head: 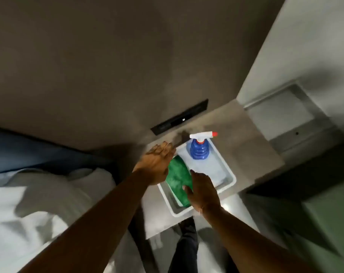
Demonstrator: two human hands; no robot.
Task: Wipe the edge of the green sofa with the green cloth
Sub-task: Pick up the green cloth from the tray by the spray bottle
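On the grey counter we see a white tray that holds the green cloth and, behind it, a blue spray bottle. Our left hand lies flat and open at the cloth's left edge. Our right hand rests on the cloth with fingers loosely spread, not yet closed around it.

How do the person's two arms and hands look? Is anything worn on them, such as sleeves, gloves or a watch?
Both forearms are bare along their whole visible length, with no sleeve showing. The left hand and the right hand wear no gloves. No watch, ring or bracelet can be made out, though the picture is somewhat blurred.
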